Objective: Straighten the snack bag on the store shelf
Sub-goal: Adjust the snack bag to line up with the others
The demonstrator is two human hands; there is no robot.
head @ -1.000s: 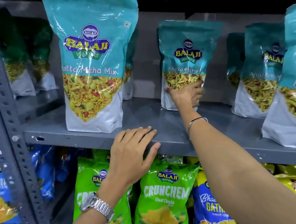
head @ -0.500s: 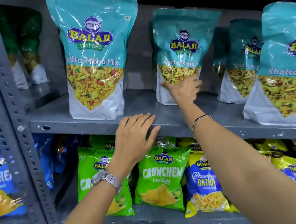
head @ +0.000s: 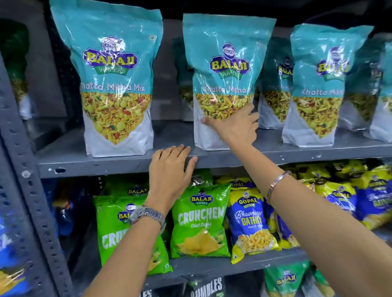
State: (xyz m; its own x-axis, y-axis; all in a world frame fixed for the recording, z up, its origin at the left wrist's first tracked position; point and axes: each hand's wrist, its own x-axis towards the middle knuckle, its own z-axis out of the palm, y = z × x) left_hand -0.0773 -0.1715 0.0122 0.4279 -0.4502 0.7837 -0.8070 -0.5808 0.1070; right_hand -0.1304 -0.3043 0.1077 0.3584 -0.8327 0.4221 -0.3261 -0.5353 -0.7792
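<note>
A teal and white Balaji Khatta Mitha Mix snack bag [head: 226,64] stands upright near the front edge of the grey metal shelf [head: 117,162], slightly right of centre. My right hand [head: 236,128] grips its lower front, fingers spread across the clear window and thumb at its right side. My left hand [head: 169,171] lies flat on the shelf's front lip, just left of the bag, holding nothing. A wristwatch sits on my left wrist, a bangle on my right.
A matching big bag [head: 113,84] stands to the left; more teal bags [head: 320,82] crowd the right and back. Green Crunchem packs [head: 199,222] and blue-yellow Gopal packs [head: 249,221] fill the shelf below. A perforated steel upright [head: 13,147] bounds the left side.
The bag in my right hand has come forward from the back of the shelf to its front edge. My left hand stays on the shelf lip. The camera has moved closer and tilted.
</note>
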